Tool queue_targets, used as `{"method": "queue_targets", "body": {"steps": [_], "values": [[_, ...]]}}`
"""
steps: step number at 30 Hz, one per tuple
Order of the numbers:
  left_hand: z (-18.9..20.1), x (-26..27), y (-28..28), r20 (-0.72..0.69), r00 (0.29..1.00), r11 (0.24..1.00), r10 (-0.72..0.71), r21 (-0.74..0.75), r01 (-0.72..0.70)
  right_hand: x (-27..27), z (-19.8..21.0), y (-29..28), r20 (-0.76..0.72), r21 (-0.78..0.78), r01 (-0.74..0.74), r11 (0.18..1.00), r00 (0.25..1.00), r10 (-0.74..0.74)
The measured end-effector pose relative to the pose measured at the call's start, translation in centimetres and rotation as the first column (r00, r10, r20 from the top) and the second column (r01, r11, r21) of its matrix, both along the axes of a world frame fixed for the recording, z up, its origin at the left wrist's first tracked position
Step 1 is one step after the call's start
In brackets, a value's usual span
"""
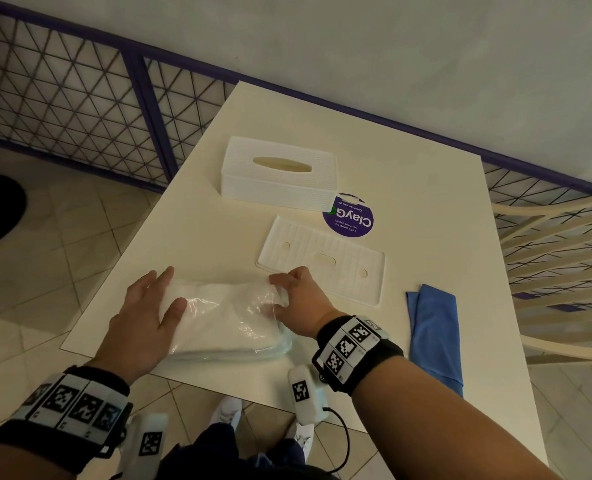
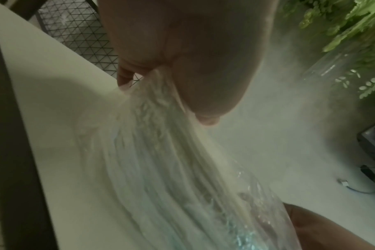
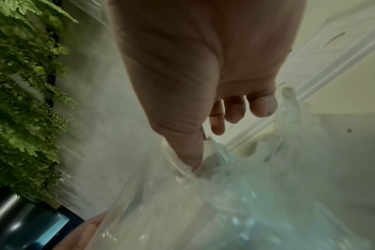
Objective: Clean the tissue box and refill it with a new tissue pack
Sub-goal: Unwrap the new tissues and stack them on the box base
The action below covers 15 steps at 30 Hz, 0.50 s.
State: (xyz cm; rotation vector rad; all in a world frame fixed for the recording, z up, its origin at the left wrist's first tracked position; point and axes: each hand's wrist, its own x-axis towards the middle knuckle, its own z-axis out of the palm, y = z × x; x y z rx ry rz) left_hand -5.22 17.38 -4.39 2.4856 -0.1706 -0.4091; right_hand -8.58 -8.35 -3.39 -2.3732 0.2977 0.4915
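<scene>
Hands grip opposite ends of the clear-plastic-wrapped white tissue pack (image 1: pixel 225 317): left hand (image 1: pixel 149 313) steadying, right hand (image 1: pixel 298 299) pinching wrapper, likely to open it. Pack lies nearer than the white woven-plastic tissue box (image 1: pixel 277 174).

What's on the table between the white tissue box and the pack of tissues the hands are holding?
In the head view, the flat white base plate lies between the tissue box and the tissue pack, a little to the right. The rest is bare table.
</scene>
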Motion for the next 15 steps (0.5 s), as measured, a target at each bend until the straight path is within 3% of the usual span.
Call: {"method": "queue_targets", "body": {"steps": [5,9,15], "values": [[0.1,0.7,-0.2,-0.085,0.968,0.956,0.234,-0.162,-0.245,0.5,0.1,0.2,-0.033,-0.011,0.070,0.997,0.997,-0.071],[0.2,0.9,-0.1,-0.111,0.951,0.953,0.287,-0.073,-0.296,0.6,0.3,0.5,-0.018,0.029,0.115,0.993,0.993,-0.114],[0.3,1.0,0.5,-0.035,0.954,0.954,0.299,0.025,-0.298,0.1,1.4,0.8,0.130,0.088,0.169,0.982,0.975,-0.180]]}}
